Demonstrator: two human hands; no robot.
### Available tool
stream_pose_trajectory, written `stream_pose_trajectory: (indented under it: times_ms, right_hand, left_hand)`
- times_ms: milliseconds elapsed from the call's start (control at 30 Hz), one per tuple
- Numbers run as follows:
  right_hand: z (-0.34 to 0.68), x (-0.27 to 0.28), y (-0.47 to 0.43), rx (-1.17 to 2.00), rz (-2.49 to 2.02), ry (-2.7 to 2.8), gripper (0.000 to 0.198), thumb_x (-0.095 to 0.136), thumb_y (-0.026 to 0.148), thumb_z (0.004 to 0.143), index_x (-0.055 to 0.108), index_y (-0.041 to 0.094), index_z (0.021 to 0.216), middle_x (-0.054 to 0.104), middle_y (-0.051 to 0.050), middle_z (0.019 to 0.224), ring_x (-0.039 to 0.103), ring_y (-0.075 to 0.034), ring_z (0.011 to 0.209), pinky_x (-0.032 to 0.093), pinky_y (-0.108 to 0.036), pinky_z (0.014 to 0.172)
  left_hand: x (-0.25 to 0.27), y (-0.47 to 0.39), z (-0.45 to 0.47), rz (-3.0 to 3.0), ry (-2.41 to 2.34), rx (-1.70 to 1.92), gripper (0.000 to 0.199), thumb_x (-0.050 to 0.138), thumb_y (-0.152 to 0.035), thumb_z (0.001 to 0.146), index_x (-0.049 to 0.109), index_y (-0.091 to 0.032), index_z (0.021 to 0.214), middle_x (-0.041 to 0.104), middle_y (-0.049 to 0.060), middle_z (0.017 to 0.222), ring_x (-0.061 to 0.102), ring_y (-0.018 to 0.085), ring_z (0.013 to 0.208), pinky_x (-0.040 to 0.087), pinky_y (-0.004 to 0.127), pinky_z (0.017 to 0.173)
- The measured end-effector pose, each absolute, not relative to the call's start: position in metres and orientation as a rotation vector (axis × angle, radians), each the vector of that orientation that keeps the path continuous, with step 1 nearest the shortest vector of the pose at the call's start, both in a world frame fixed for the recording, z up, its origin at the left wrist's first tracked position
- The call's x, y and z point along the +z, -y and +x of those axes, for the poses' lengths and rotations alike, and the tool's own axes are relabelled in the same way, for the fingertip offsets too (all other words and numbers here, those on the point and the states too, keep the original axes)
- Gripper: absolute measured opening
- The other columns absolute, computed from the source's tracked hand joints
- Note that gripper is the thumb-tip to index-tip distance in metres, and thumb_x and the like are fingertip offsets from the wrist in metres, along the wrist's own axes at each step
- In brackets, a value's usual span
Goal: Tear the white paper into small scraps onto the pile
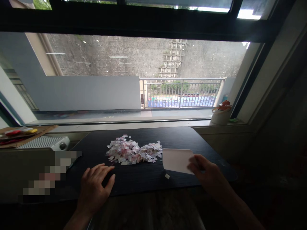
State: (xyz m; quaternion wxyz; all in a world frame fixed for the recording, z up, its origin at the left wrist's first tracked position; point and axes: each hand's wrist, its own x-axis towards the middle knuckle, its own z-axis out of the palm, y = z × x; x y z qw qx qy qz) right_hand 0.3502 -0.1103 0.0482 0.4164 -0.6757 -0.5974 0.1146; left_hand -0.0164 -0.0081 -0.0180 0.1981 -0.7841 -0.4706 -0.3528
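A heap of small cut paper pieces, mostly white with some pink, lies on the dark table; a smaller mound adjoins it on the right. My right hand grips the right end of a flat pale scraper with a small hole near that end. The scraper's left edge is close to the smaller mound; whether they touch I cannot tell. Fingers apart, my left hand rests at the table's near left, in front of the heap, holding nothing. One loose paper piece lies just below the scraper.
Beyond the table runs a window sill, with a white pot-like container at its right. A white ribbed appliance stands at the left, near cardboard bearing colourful items. A pixelated patch covers something at the table's left edge.
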Motion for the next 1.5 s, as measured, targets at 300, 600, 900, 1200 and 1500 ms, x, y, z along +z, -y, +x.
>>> stream_pose_trajectory:
  times_ms: [300,600,900,1200,1500]
  right_hand:
    - [0.325,0.044,0.100,0.369,-1.564,1.550,0.014,0.052,0.035,0.085,0.058,0.023,0.088,0.070,-0.002,0.077,0.065,-0.019,0.069,0.050,-0.026,0.063]
    - [0.314,0.020,0.121,0.378,-1.570,1.365,0.020,0.055,0.041,0.081,0.062,0.024,0.086,0.073,-0.003,0.076,0.068,-0.020,0.066,0.052,-0.027,0.060]
    - [0.319,0.012,0.140,0.293,-1.667,1.200,0.029,0.062,0.049,0.074,0.064,0.023,0.087,0.074,-0.005,0.077,0.070,-0.025,0.071,0.055,-0.028,0.063]
    - [0.287,0.001,0.139,0.533,-1.537,1.165,0.030,0.063,0.050,0.073,0.064,0.022,0.084,0.075,-0.004,0.076,0.071,-0.021,0.069,0.055,-0.023,0.061]
    - [0.292,0.007,0.147,0.560,-1.616,1.112,0.031,0.064,0.050,0.070,0.064,0.023,0.084,0.075,-0.003,0.075,0.070,-0.022,0.070,0.055,-0.023,0.061]
  left_hand:
    - [-0.017,0.009,-0.015,-2.195,1.354,-0.999,0.023,0.050,-0.036,0.080,0.065,-0.024,0.093,0.071,0.004,0.091,0.061,0.028,0.098,0.033,0.047,0.094]
    - [-0.018,0.010,-0.014,-2.177,1.390,-1.005,0.024,0.050,-0.035,0.081,0.064,-0.025,0.097,0.070,0.004,0.094,0.059,0.026,0.101,0.033,0.045,0.096]
    - [-0.016,0.013,-0.010,-2.181,1.430,-1.013,0.023,0.049,-0.034,0.082,0.063,-0.024,0.097,0.070,0.004,0.094,0.059,0.026,0.102,0.031,0.046,0.098]
    - [-0.015,0.015,-0.009,-2.198,1.459,-1.003,0.023,0.050,-0.033,0.081,0.063,-0.024,0.098,0.070,0.005,0.096,0.058,0.027,0.105,0.030,0.048,0.099]
    - [-0.013,0.017,-0.007,-2.221,1.504,-0.992,0.023,0.050,-0.032,0.082,0.063,-0.022,0.099,0.069,0.006,0.097,0.056,0.028,0.106,0.029,0.051,0.099]
